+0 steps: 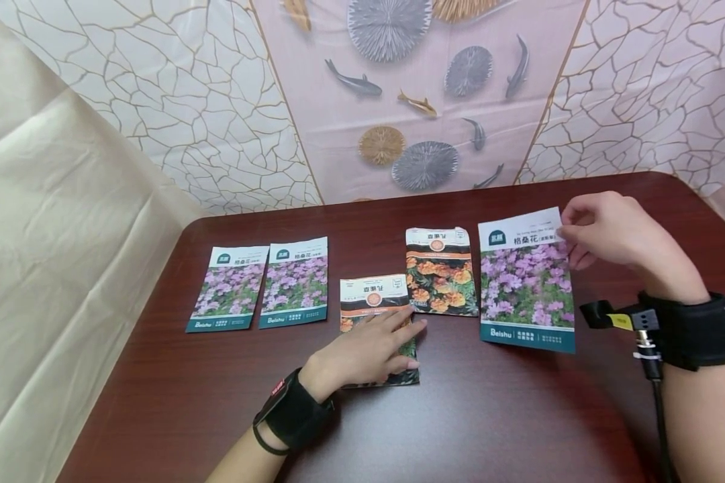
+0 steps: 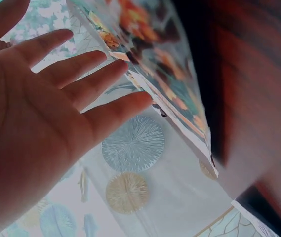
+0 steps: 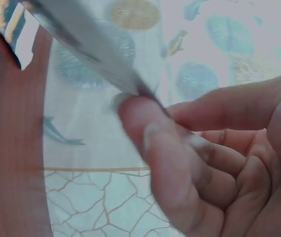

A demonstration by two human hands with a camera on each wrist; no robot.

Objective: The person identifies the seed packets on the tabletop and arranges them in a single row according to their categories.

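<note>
My right hand (image 1: 604, 228) pinches the upper right edge of a purple-flower seed packet (image 1: 525, 282), which is tilted up over the right side of the table. In the right wrist view, thumb and finger (image 3: 145, 118) meet on the packet's edge. My left hand (image 1: 368, 349), fingers spread and nearly straight, lies over an orange-flower seed packet (image 1: 371, 288) and hides much of its front. The left wrist view has the open palm (image 2: 36, 118) beside that packet (image 2: 150, 54). A second orange-flower packet (image 1: 440, 272) lies behind it to the right, its print upside down.
Two more purple-flower seed packets (image 1: 229, 288) (image 1: 295, 282) lie side by side at the left of the dark red table (image 1: 217, 396). A patterned cloth (image 1: 423, 114) hangs behind the table, and a pale cloth (image 1: 66, 235) hangs at its left. A cable (image 1: 661, 416) runs down from my right wristband.
</note>
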